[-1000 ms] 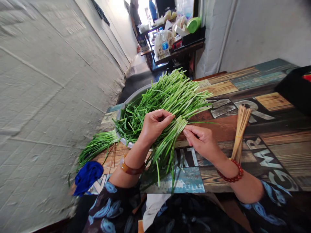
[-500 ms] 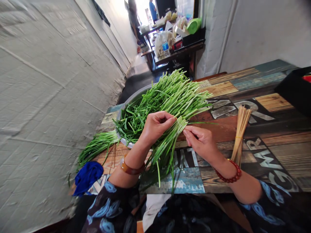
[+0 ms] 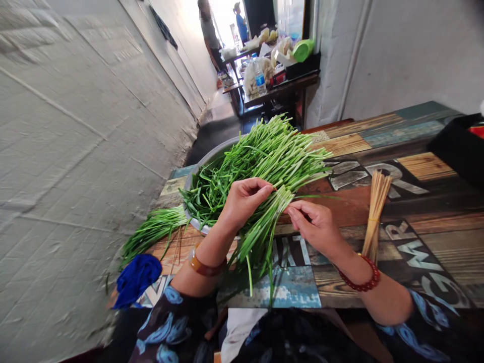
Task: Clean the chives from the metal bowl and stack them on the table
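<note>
A small bunch of garlic chives (image 3: 266,222) lies between my two hands, pale cut ends together and green leaves hanging toward me over the table edge. My left hand (image 3: 247,199) pinches the bunch near its cut ends, thumb against forefinger. From the other side, the closed fingertips of my right hand (image 3: 312,219) grip the bunch. Whether a thin stick runs between the fingertips cannot be seen. Just beyond, a large heap of chives (image 3: 280,151) fills and overhangs a metal basin (image 3: 193,177). A banded bundle of bamboo skewers (image 3: 374,217) lies right of my right hand.
More chives (image 3: 159,227) and a few loose skewers (image 3: 176,246) lie left of the basin, near a blue cloth (image 3: 138,280). A black object (image 3: 459,148) stands at the right of the patterned table (image 3: 449,222). Behind are cluttered tables (image 3: 282,91) and two people (image 3: 208,33).
The whole view has shifted slightly, with the scene sitting a little lower. Both hands keep their pinch on the bunch of chives, hardly moving against it.
</note>
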{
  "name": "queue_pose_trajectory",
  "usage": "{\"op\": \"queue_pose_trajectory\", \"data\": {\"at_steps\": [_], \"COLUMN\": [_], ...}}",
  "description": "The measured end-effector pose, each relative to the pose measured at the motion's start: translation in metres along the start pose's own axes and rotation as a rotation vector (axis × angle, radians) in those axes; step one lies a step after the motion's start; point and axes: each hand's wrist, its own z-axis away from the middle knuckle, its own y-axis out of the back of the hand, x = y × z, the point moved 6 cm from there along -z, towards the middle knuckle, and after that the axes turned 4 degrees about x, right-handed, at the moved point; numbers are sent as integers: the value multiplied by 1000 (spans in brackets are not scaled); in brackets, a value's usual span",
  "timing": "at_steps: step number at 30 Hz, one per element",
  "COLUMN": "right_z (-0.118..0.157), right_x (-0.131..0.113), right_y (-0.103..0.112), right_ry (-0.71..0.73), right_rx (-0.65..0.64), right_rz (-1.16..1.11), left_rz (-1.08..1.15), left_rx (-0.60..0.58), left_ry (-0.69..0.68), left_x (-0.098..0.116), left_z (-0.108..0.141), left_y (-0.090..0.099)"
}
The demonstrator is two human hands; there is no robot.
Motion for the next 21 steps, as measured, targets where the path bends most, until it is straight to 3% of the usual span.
{"op": "queue_pose_trajectory", "data": {"at_steps": [11,16,21], "right_z": [0,-1,-1], "right_x": [-9,-7,-9], "right_y": [3,4,4], "right_ry": [141,112,108], "right_rx": [108,87,70], "right_rz": [83,51,11], "left_rz": [-81,-37,-81], "left_rx": [-114,-141,-148], "left_ry": [-4,-55,-150], "left_x": [6,3,17], "left_z": [2,-3,-13], "left_y": [-9,2,7]}}
